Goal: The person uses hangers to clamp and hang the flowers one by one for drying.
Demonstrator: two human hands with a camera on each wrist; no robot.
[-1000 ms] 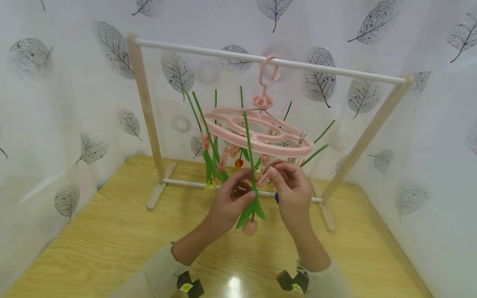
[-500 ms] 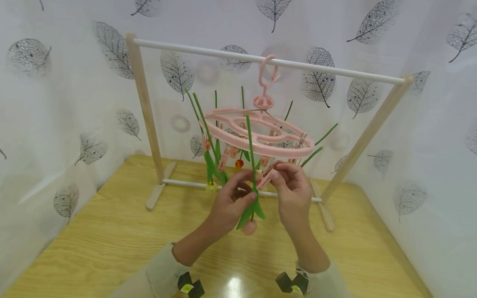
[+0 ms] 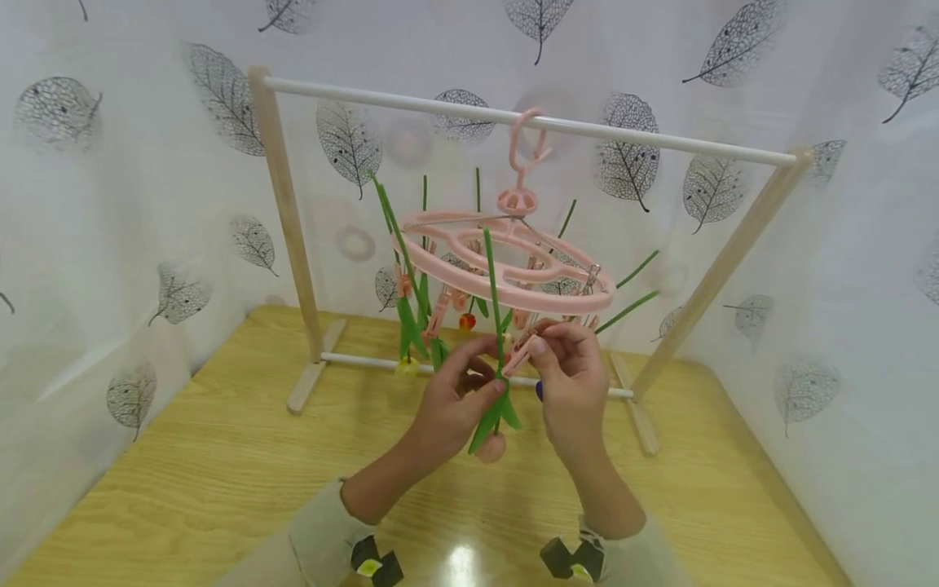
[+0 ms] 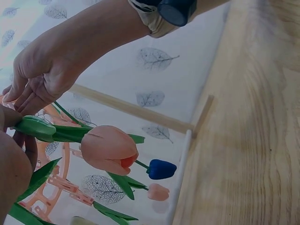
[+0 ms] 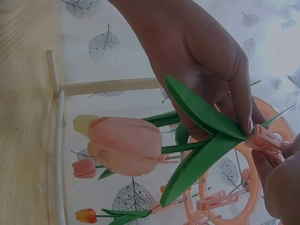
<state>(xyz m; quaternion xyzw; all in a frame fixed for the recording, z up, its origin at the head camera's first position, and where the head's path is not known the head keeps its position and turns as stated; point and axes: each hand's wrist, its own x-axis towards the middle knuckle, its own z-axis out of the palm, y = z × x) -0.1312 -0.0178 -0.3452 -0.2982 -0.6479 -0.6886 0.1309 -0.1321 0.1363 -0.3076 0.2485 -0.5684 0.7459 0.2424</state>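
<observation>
Head down, an artificial peach-pink tulip (image 3: 490, 447) hangs from my left hand (image 3: 455, 399), which pinches its green stem just above the leaves. My right hand (image 3: 575, 391) pinches a pink clothespin (image 3: 519, 356) hanging under the round pink drying hanger (image 3: 528, 299). In the right wrist view the clothespin (image 5: 267, 139) meets the stem beside the leaves (image 5: 199, 168); whether it grips the stem I cannot tell. The left wrist view shows the tulip's bloom (image 4: 110, 149) large, with the right hand (image 4: 44, 77) beyond it.
The hanger hooks over a white rod (image 3: 411, 101) on a wooden frame (image 3: 288, 212). Other upside-down tulips hang around it, among them yellow (image 3: 407, 367), orange-red (image 3: 467, 322) and blue (image 4: 161, 169). A wood-grain table (image 3: 220, 473) lies below; a leaf-print curtain (image 3: 147, 244) surrounds it.
The hanger has swayed slightly, shifting the hanging tulips' stems. My right hand has moved a little to the left with the clothespin; the left hand keeps its pinch on the tulip.
</observation>
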